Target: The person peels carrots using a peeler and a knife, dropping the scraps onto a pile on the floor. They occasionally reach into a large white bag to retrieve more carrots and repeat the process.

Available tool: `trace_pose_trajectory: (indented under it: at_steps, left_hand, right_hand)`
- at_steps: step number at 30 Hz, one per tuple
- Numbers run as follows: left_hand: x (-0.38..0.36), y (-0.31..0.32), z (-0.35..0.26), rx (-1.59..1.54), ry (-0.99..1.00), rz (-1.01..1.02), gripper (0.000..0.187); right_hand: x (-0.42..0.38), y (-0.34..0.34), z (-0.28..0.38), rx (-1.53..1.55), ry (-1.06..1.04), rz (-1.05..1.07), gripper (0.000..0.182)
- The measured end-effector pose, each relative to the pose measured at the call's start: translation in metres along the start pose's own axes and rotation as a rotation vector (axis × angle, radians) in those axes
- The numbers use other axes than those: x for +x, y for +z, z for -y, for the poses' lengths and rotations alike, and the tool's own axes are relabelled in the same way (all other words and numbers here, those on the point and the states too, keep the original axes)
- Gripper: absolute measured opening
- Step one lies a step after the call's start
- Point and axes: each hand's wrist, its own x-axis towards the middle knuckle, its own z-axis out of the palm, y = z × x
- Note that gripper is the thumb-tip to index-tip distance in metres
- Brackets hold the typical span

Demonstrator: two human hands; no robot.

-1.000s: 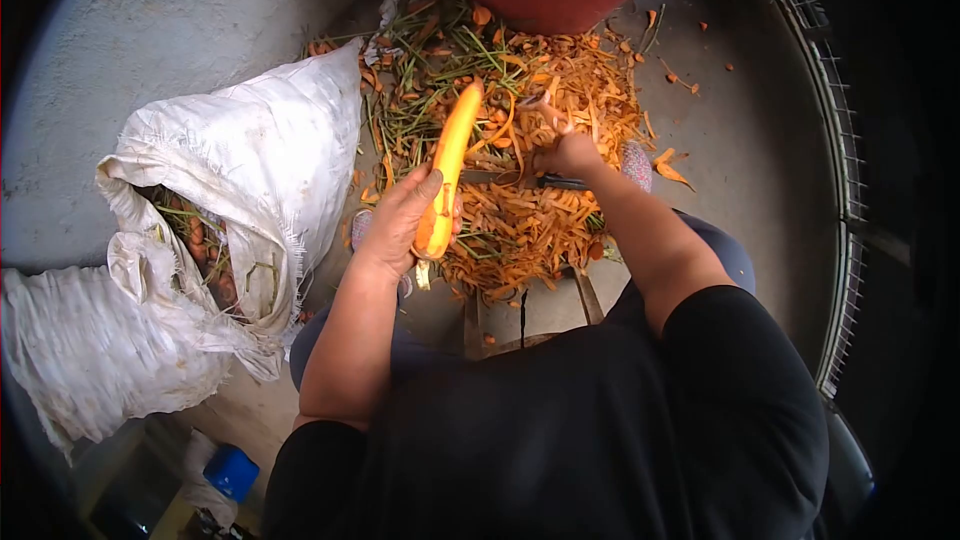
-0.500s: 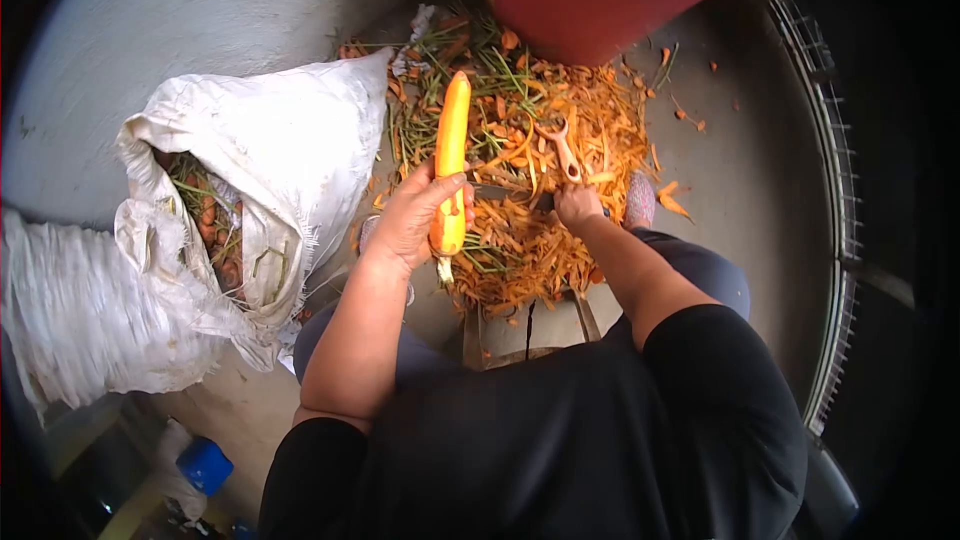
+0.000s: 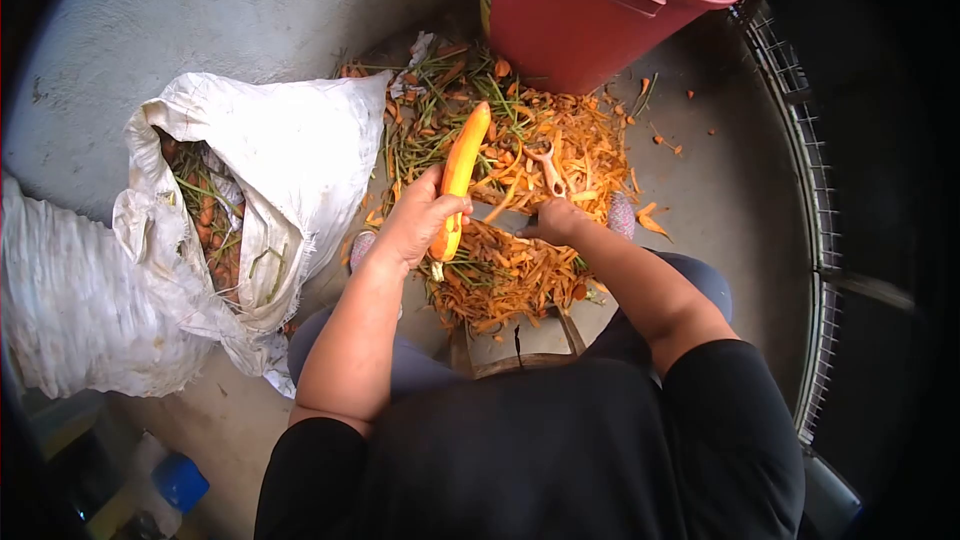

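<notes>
My left hand (image 3: 413, 222) is wrapped round a long, mostly peeled carrot (image 3: 464, 162), its tip pointing up and away and its stem end low. My right hand (image 3: 556, 224) is closed on a knife (image 3: 503, 217), whose blade reaches left toward the carrot; most of the handle is hidden by the fingers. The blade appears apart from the carrot. Just beyond my right hand, a pale Y-shaped peeler (image 3: 549, 172) lies on a heap of orange peelings (image 3: 520, 280) and green stems.
A tall red bin (image 3: 600, 25) stands behind the heap. At left, an open white sack (image 3: 310, 135) holds carrots and stems, with another white sack (image 3: 90, 300) beside it. My shoes flank the peelings. A wire rack (image 3: 815, 210) curves along the right.
The carrot has tilted so its tip leans farther right. My right hand and the knife have shifted left toward it. The head view has also moved slightly.
</notes>
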Motion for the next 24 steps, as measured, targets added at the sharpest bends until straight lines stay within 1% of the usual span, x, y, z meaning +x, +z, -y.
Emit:
trace_pose_trajectory:
  at_steps: [1, 2, 3, 4, 5, 6, 7, 8, 9, 10, 11, 12, 13, 16, 18, 21, 24]
  left_hand:
    - [0.0, 0.001, -0.001, 0.047, 0.009, 0.001, 0.038]
    - [0.0, 0.002, -0.001, 0.095, 0.016, 0.0, 0.039]
    - [0.0, 0.004, -0.001, 0.143, 0.024, -0.003, 0.039]
    - [0.001, 0.005, 0.001, 0.249, 0.091, -0.029, 0.041]
    - [0.001, 0.006, 0.003, 0.326, 0.124, -0.044, 0.039]
    - [0.002, 0.006, 0.003, 0.404, 0.156, -0.062, 0.037]
    - [0.003, 0.007, 0.002, 0.481, 0.187, -0.08, 0.035]
    - [0.003, 0.01, 0.0, 0.456, 0.163, -0.09, 0.038]
    - [0.004, 0.011, 0.001, 0.479, 0.187, -0.088, 0.038]
    - [0.006, 0.012, 0.003, 0.5, 0.208, -0.084, 0.039]
    - [0.009, 0.013, 0.005, 0.522, 0.228, -0.08, 0.04]
    - [0.012, 0.011, 0.006, 0.596, 0.188, -0.073, 0.041]
    - [0.016, 0.01, 0.013, 0.602, 0.196, -0.082, 0.041]
    - [0.024, 0.009, 0.03, 0.603, 0.205, -0.091, 0.039]
    - [0.027, 0.012, 0.031, 0.582, 0.191, -0.077, 0.036]
    - [0.029, 0.018, 0.021, 0.706, 0.12, -0.06, 0.036]
    - [0.032, 0.021, 0.021, 0.809, 0.22, -0.09, 0.036]
  right_hand:
    - [-0.012, -0.015, 0.005, 0.033, -0.012, 0.022, 0.049]
    - [-0.034, -0.027, 0.01, 0.187, -0.012, -0.139, 0.047]
    - [-0.05, -0.038, 0.011, 0.303, -0.035, -0.169, 0.045]
    - [-0.064, -0.049, 0.01, 0.417, -0.06, -0.197, 0.042]
    - [-0.075, -0.057, 0.008, 0.531, -0.086, -0.222, 0.04]
    - [-0.083, -0.062, 0.004, 0.764, -0.113, -0.164, 0.031]
    - [-0.088, -0.068, 0.004, 0.818, -0.117, -0.203, 0.03]
    - [-0.092, -0.073, 0.004, 0.873, -0.123, -0.242, 0.031]
    - [-0.092, -0.075, 0.002, 0.932, -0.128, -0.28, 0.032]
    - [-0.087, -0.072, 0.001, 1.065, -0.137, -0.318, 0.035]
    - [-0.08, -0.072, -0.001, 1.221, -0.203, -0.321, 0.032]
    - [-0.082, -0.081, 0.004, 1.188, -0.21, -0.327, 0.039]
    - [-0.084, -0.089, 0.008, 1.157, -0.215, -0.331, 0.048]
    - [-0.067, -0.088, -0.003, 1.069, -0.288, -0.313, 0.063]
    - [-0.065, -0.089, -0.001, 1.158, -0.294, -0.285, 0.062]
    - [-0.059, -0.09, -0.001, 1.201, -0.297, -0.279, 0.061]
    - [-0.058, -0.09, -0.002, 1.177, -0.257, -0.287, 0.062]
